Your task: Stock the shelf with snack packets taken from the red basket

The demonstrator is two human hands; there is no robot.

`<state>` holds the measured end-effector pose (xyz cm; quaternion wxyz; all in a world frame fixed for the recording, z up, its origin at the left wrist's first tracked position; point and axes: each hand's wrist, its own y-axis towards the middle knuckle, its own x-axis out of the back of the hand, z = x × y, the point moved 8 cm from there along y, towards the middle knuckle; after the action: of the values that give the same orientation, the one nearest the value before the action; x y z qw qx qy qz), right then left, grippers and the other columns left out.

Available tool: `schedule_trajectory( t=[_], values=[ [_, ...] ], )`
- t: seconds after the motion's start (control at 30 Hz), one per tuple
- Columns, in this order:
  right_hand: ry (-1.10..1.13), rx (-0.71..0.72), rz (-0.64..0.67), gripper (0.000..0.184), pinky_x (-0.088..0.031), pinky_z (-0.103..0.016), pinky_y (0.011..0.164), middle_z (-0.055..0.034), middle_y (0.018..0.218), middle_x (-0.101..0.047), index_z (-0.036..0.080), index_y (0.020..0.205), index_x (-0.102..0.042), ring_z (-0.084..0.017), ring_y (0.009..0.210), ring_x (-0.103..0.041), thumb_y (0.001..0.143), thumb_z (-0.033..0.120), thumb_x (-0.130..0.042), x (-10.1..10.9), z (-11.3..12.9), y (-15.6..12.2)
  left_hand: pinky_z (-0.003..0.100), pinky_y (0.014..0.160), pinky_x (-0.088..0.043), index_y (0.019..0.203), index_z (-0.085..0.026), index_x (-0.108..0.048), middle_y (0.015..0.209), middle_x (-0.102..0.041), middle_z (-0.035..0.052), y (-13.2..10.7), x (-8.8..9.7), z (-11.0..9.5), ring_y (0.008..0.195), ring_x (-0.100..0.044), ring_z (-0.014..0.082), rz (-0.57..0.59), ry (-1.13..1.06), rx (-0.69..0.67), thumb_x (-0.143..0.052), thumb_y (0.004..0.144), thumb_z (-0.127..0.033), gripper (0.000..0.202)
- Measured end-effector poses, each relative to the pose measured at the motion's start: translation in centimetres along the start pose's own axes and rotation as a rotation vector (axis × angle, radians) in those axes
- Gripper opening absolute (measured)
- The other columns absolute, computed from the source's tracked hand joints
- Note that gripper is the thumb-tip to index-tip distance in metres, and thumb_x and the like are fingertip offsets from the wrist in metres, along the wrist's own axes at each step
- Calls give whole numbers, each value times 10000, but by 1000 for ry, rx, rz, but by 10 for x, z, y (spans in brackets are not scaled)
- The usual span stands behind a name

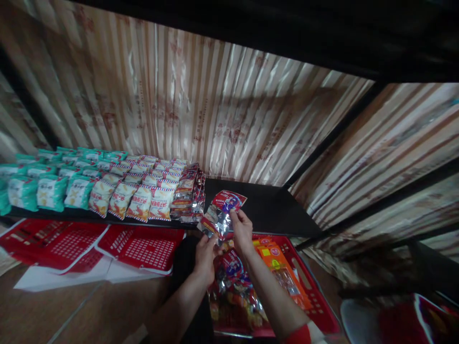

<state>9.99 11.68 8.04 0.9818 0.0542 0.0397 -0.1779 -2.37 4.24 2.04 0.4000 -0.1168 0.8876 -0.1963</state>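
Note:
My right hand and my left hand both grip a silver and red snack packet, held just in front of a black shelf. The right hand pinches its upper edge, the left its lower corner. Right beside it on the shelf stands a row of the same silver-red packets. Below my hands a red basket holds more shiny packets and orange packets.
Rows of white-red snack bags and teal bags fill the shelf's left part. Empty red baskets lie on the floor at left. A striped curtain wall backs the shelf. The shelf's right part is bare.

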Motion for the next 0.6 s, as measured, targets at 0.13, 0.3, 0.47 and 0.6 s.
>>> schedule_trajectory(
  t=[0.13,0.3,0.47,0.6],
  values=[
    [-47,34,73,312,-320,-195,478,67,547,-515,177,702,-586,-78,491,-396,667,484,-631,-36,14,15,181,465,-374,736,-169,-553,614,-570,-36,11,4,-26,481,-538,68,-49,44,-82,-757,581,-389,338],
    [-12,10,135,303,-261,-190,431,73,538,-489,179,710,-572,-61,447,-317,657,471,-631,-74,18,27,183,468,-370,675,-160,-530,595,-562,-30,24,9,-53,483,-544,73,-83,59,-163,-752,576,-410,349],
    [-81,74,184,321,-272,-191,441,53,556,-521,169,715,-591,-68,465,-346,679,488,-584,-104,23,42,177,469,-374,723,-149,-563,619,-606,-2,36,11,-74,489,-559,78,-87,36,-188,-731,595,-407,333],
    [-196,147,216,364,-359,-198,526,16,643,-611,161,779,-643,-106,565,-473,696,503,-549,-129,24,59,179,476,-385,716,-138,-578,608,-624,19,48,10,-89,492,-568,85,-90,23,-194,-710,624,-376,287]
  ],
)
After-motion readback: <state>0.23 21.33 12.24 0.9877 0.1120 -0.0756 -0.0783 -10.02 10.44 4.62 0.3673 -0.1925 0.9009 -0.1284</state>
